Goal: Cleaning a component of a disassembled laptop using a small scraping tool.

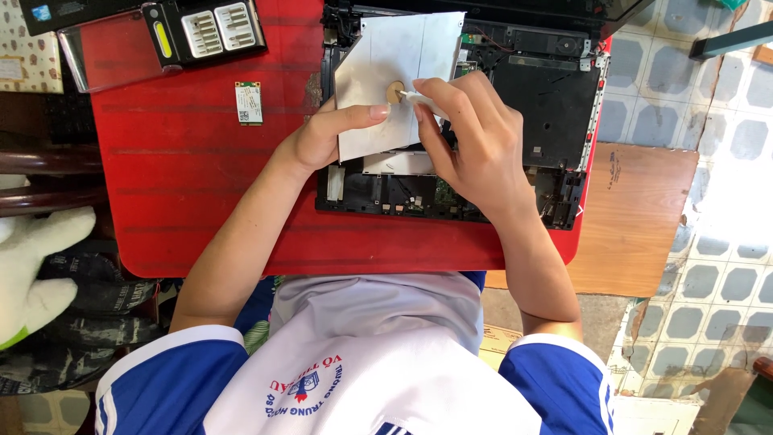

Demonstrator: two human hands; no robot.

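Landmark: opened black laptop base [555,105] on the red desk [193,161]
Left hand [318,137]: thumb and fingers pinched on the silver metal plate's [394,56] edge, holding it tilted over the base
Right hand [467,145]: fingers closed round a white-handled tool [423,101], tip at the plate's round brass-coloured disc [394,91]
Risk: the tip could slip and scratch the plate, or the plate could drop onto the exposed boards
Count: one plate, one tool, one small circuit card [249,102] and one bit case [205,31] left of the base
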